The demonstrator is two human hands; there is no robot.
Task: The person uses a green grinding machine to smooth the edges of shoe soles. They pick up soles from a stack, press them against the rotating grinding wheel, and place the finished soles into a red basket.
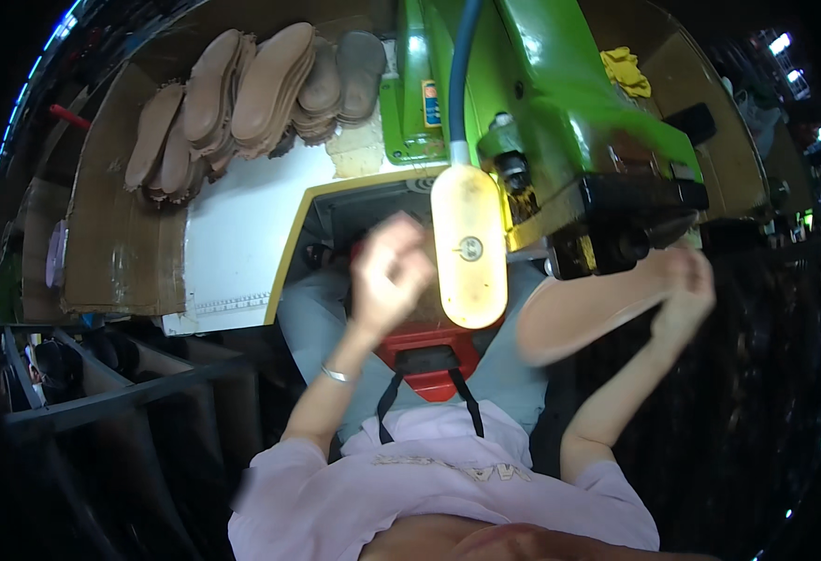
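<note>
My right hand (687, 288) is closed on one end of a beige insole (586, 313), below the black head of a green machine (569, 103). The insole is tilted, its wide end toward the middle, and slightly blurred. My left hand (392, 271) is raised over my lap, left of a yellow oval lamp (469, 280). It is smeared by motion; the fingers look loosely bent, the thumb is apart from them, and nothing shows in the hand. A bracelet (338, 375) circles the left wrist.
Stacked beige insoles (270, 93) and grey insoles (360, 75) lie on the white table (233, 243), inside a cardboard surround (130, 224). A yellow cloth (626, 72) lies behind the machine. A red seat (429, 351) shows between my legs. Dark shelving (130, 390) stands at the lower left.
</note>
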